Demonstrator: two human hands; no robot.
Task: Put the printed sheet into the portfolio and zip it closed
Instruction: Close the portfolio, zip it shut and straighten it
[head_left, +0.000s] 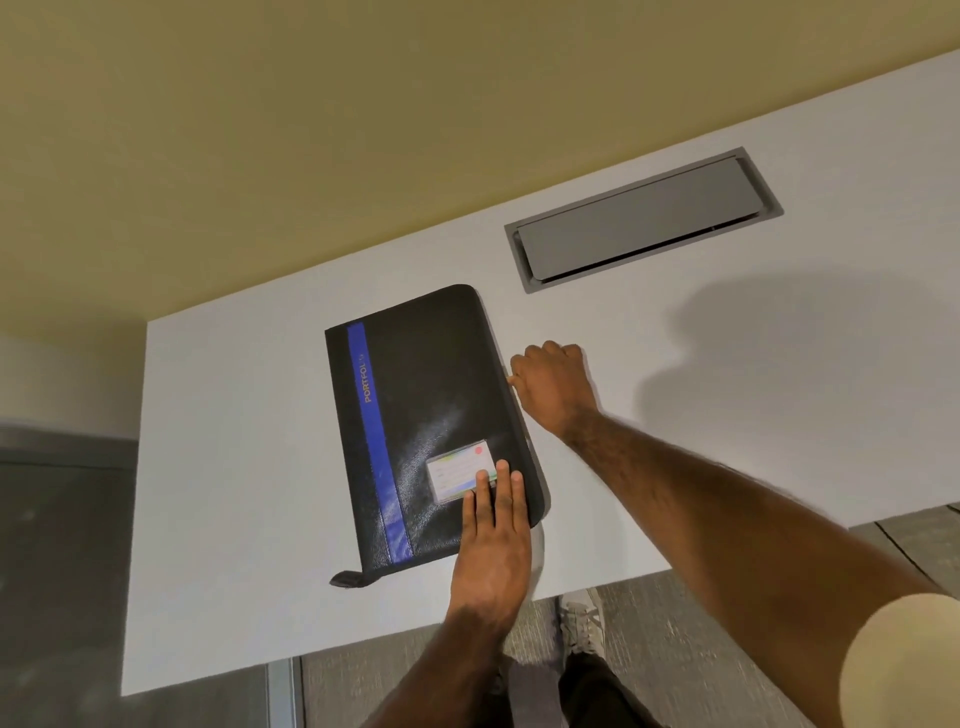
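Note:
A black portfolio (431, 415) with a blue stripe and a small card window lies closed and flat on the white table (234, 467). My left hand (493, 540) presses flat on its near right corner, fingers together, partly over the card window. My right hand (553, 387) is curled at the portfolio's right edge, thumb and fingers pinched on the zipper pull, which is mostly hidden by the hand. A black strap tab (348, 578) sticks out at the near left corner. No printed sheet is in sight.
A grey cable hatch (644, 218) is set into the table behind my right hand. The table's near edge runs just below the portfolio, with carpet and a shoe (584, 623) beneath. A beige wall stands behind the table.

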